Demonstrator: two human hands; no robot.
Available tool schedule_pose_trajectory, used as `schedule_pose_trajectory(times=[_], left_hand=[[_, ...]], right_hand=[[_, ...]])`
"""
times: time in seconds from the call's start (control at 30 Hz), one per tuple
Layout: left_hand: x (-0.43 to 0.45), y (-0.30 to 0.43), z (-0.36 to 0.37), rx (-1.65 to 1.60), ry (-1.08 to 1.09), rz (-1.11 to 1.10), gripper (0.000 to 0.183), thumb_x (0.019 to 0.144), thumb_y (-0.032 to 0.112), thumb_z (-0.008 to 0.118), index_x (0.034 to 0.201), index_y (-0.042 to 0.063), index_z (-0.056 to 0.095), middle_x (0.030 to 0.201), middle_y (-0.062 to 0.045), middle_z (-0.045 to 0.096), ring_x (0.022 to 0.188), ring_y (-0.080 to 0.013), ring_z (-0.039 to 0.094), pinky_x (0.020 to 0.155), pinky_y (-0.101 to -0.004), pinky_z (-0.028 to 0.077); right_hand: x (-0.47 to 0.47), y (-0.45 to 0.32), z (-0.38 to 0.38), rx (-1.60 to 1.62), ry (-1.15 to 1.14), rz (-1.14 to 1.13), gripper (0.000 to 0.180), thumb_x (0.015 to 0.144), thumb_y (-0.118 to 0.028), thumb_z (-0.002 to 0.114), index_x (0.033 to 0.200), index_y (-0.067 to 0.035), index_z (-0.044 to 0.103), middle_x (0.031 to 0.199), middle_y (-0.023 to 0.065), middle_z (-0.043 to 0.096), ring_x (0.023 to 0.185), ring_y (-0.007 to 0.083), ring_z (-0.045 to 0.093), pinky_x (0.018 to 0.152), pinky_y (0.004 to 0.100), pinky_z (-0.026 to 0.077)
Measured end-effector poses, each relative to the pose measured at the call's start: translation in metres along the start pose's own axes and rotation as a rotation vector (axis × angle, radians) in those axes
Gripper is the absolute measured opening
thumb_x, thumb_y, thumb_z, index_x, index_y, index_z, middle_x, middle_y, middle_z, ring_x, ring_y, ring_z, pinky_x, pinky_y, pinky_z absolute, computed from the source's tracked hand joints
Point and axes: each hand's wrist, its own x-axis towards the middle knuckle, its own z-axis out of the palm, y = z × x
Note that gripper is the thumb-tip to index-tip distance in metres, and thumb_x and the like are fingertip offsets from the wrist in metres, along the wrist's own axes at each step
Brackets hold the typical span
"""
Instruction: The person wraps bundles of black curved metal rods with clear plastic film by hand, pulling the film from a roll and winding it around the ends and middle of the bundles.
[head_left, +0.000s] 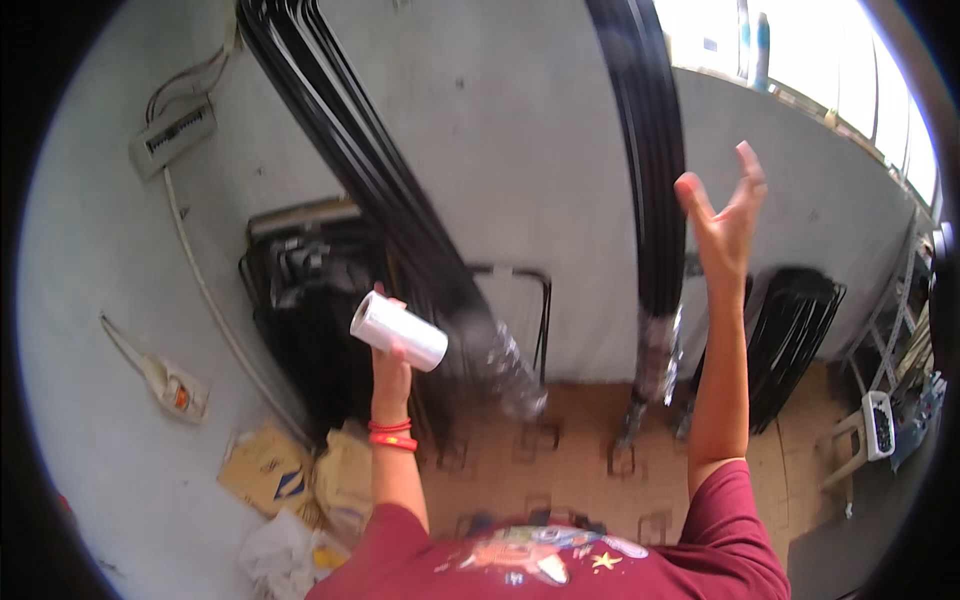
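My left hand (391, 371) grips a roll of clear plastic film (405, 334), held tilted in front of me. Red bands circle that wrist. Raised at the right, my right hand (726, 217) has thumb and fingers spread with nothing between them. Just left of it stands a tall bundle of black metal tubes (652, 165), its foot wrapped in clear film (658, 360). A second bundle of black tubes (375, 180) leans at a slant beyond the roll, with film around its lower end (517, 375). Whether my right hand touches the near bundle, I cannot tell.
Black frames (791, 337) lean on the wall at right, beside a metal ladder (892, 330). A stool (847, 450) carries a white tray (877, 424) of small dark parts. Flattened cardboard (266, 465) and plastic bags (281, 551) lie at lower left. Dark wrapped panels (315, 322) stand behind.
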Motion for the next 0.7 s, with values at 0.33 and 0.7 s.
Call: schedule_pose_trajectory(times=[0.33,0.7], left_hand=[[0.059,-0.068,-0.018,-0.151,-0.261,0.145,0.087,0.056,0.066,0.067,0.113,0.005,0.042,0.104,-0.003,0.046,0.092,-0.0121,0.045,0.076,-0.0273,0.04],[0.121,-0.015,0.027,-0.067,-0.08,0.195,0.083,0.056,0.026,0.079,0.118,0.002,0.03,0.101,-0.008,0.049,0.095,-0.0175,0.05,0.08,-0.0318,0.045]], right_hand=[[0.01,0.031,0.031,0.611,-0.549,0.34,0.066,0.065,-0.023,0.069,0.122,-0.002,0.041,0.106,0.009,0.052,0.098,0.0175,0.048,0.087,0.0308,0.039],[0.025,0.011,0.034,0.666,-0.474,0.397,0.069,0.058,-0.019,0.068,0.119,-0.001,0.043,0.099,0.006,0.052,0.092,0.0162,0.05,0.081,0.0297,0.04]])
